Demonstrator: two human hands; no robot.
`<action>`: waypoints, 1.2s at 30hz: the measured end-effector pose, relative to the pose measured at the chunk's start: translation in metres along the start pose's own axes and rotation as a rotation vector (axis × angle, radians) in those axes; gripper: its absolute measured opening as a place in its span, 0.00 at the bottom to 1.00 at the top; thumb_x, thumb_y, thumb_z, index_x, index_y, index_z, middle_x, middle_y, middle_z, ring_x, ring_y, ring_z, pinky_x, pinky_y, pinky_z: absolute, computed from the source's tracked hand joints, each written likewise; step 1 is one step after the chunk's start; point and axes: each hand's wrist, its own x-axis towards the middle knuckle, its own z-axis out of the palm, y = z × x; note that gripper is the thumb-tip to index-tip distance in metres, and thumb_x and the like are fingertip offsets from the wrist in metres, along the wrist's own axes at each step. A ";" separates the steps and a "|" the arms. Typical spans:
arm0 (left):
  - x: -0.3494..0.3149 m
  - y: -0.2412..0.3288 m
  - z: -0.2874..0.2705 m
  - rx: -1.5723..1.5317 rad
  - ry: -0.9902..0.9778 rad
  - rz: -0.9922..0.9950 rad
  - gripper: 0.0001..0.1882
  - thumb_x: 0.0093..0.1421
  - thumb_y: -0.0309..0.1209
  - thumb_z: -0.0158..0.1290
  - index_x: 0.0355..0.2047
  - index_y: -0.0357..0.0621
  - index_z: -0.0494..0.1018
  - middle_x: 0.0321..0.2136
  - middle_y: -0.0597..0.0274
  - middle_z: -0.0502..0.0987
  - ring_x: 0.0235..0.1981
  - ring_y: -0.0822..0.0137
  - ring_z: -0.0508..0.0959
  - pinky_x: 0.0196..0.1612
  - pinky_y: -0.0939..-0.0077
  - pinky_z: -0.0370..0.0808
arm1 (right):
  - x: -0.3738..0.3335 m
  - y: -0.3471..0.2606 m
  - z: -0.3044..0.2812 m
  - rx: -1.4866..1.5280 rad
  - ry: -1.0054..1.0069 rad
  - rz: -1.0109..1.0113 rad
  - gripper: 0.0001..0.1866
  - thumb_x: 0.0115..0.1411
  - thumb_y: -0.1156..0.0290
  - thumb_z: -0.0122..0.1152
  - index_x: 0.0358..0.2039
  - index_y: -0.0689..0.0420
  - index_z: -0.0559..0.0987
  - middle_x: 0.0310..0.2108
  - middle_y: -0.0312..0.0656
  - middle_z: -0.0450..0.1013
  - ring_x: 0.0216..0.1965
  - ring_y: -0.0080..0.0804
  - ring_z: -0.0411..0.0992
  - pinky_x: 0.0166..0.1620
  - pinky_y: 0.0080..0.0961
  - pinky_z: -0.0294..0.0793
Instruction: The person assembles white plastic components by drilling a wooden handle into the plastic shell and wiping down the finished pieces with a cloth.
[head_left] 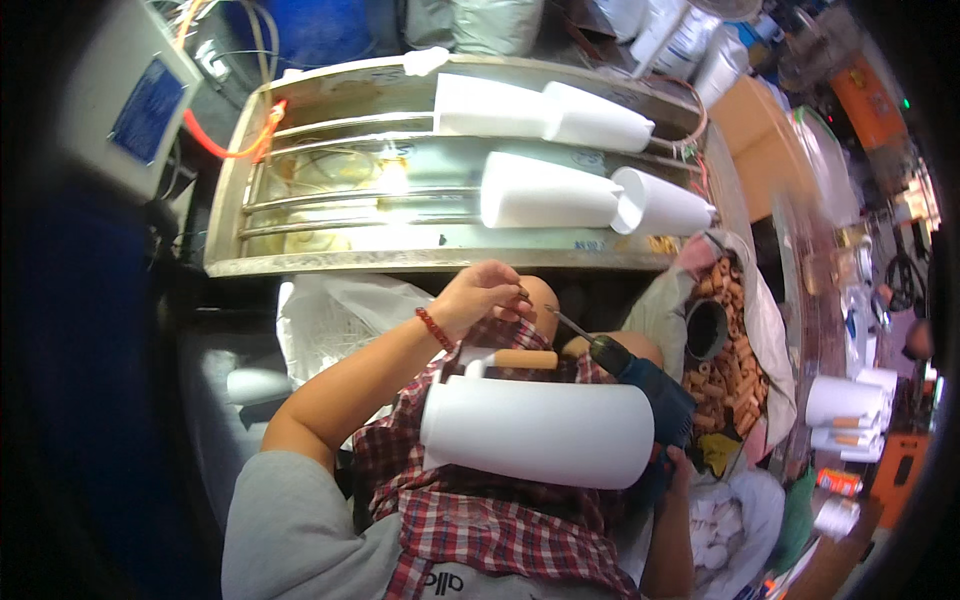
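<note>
Across my lap lies a white plastic pitcher (pixel 540 430), with a light wooden handle (pixel 527 359) along its far side. My right hand (pixel 678 468) grips the lower part of a dark teal power drill (pixel 655 390). A long thin bit (pixel 572 323) points from the drill toward my left hand (pixel 484 295). That hand is raised beyond the pitcher, thumb and fingertips pinched together. What the pinch holds, if anything, is too small to make out. The bit's tip stands a little apart from those fingers.
Ahead is a wooden-framed trough (pixel 440 265) with metal rails and several white tapered containers (pixel 550 192). A sack of wooden handle pieces (pixel 740 370), with a dark round container (pixel 706 330) inside, stands at right. A white bag (pixel 335 320) sits at left. Finished-looking pitchers (pixel 845 402) stand far right.
</note>
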 end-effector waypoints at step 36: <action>-0.005 -0.011 0.018 0.546 -0.079 0.418 0.07 0.61 0.23 0.50 0.38 0.37 0.65 0.32 0.59 0.76 0.34 0.73 0.79 0.36 0.81 0.77 | -0.017 -0.026 0.043 -0.066 0.036 -0.005 0.14 0.47 0.64 0.58 0.13 0.52 0.64 0.15 0.36 0.65 0.18 0.29 0.65 0.24 0.24 0.66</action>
